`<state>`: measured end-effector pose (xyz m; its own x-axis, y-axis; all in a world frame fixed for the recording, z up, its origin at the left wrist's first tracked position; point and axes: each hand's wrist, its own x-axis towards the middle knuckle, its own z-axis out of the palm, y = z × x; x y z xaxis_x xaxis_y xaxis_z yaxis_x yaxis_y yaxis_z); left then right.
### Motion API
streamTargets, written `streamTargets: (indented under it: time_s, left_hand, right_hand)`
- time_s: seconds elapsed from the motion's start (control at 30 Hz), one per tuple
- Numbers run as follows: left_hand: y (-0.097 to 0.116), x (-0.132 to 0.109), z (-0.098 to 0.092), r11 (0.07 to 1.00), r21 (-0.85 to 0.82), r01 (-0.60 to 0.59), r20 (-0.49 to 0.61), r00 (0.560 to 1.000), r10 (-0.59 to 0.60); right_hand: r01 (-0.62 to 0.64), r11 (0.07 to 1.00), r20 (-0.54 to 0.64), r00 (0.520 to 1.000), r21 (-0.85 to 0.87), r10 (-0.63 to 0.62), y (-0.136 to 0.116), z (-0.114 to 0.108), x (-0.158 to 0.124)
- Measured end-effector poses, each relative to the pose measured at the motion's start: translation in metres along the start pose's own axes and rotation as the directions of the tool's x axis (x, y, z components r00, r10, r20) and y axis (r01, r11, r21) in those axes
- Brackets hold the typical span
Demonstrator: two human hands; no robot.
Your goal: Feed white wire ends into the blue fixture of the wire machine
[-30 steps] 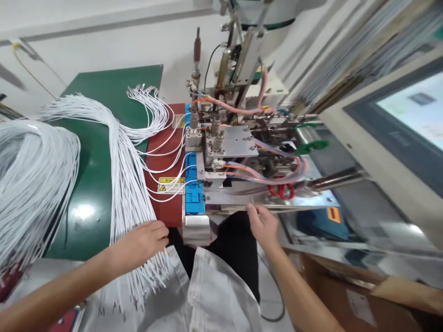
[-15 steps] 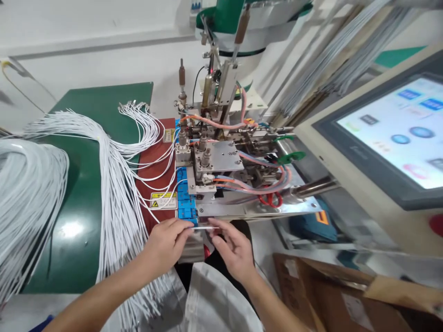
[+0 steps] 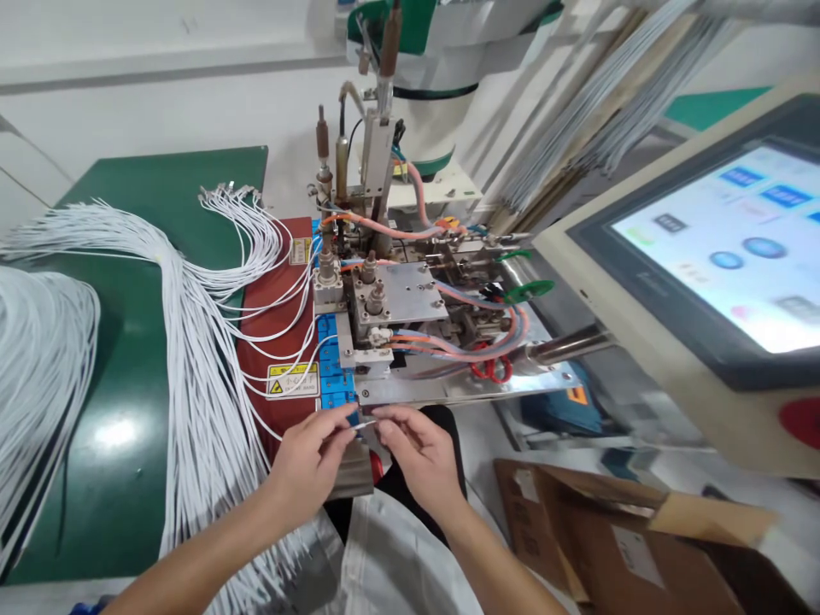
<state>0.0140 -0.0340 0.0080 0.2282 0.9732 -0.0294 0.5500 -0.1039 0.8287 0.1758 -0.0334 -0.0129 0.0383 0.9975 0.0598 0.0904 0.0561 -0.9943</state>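
Observation:
A white wire is pinched between the thumb and forefinger of my left hand, and its short end points right. My right hand has its thumb and forefinger closed on the tip of that same wire; the tip's detail is too small to make out. Just beyond my left fingertips is a row of blue clamp blocks along the machine's edge. Several white wires run from these blocks across a red-brown plate to a thick bundle of white wires on my left.
A metal machine with orange and blue hoses stands ahead. To the left, a green table carries another coil of wires. A touchscreen panel juts in from the right, above an open cardboard box.
My right fingers have moved left and closed in on the wire's end, so less of it shows between my hands. The machine's tall upright part has shifted left relative to its base.

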Motion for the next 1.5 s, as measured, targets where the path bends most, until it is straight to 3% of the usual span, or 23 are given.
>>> streamTargets:
  time_s: [0.23,0.37,0.47,0.63,0.77,0.9,1.17,1.5]
  left_hand:
    - [0.01,0.006,-0.005,0.985,-0.161,0.063,0.117,0.992,-0.044]
    - [0.013,0.013,-0.016,0.967,-0.219,0.129,0.228,0.97,-0.078]
    - [0.012,0.014,-0.018,0.931,-0.284,0.229,0.226,0.96,-0.168]
    - [0.006,0.009,-0.009,0.893,-0.343,0.292,0.053,0.955,-0.292]
    - [0.001,0.006,-0.002,0.915,-0.33,0.233,-0.014,0.968,-0.251]
    - [0.001,0.005,-0.003,0.93,-0.312,0.196,0.028,0.98,-0.197]
    - [0.001,0.003,-0.002,0.884,-0.394,0.251,0.026,0.965,-0.263]
    - [-0.005,0.001,0.002,0.913,-0.345,0.217,0.02,0.974,-0.224]
  right_hand:
    - [0.27,0.949,0.199,0.951,-0.163,-0.237,-0.02,-0.001,0.014]
    - [0.333,0.921,0.217,0.932,-0.202,-0.29,-0.023,0.0,0.014]
    - [0.295,0.941,0.152,0.95,-0.164,-0.272,-0.02,0.008,0.01]
    - [0.139,0.988,-0.141,0.979,-0.059,-0.146,-0.012,0.023,-0.002]
    - [0.154,0.981,-0.128,0.977,-0.117,-0.168,-0.014,0.027,-0.006]
    - [0.173,0.967,-0.099,0.976,-0.185,-0.194,-0.019,0.025,-0.003]
    - [0.062,0.998,-0.113,0.992,-0.002,-0.062,-0.012,0.03,-0.006]
    - [0.096,0.98,-0.051,0.993,-0.172,-0.107,-0.02,0.024,0.002]
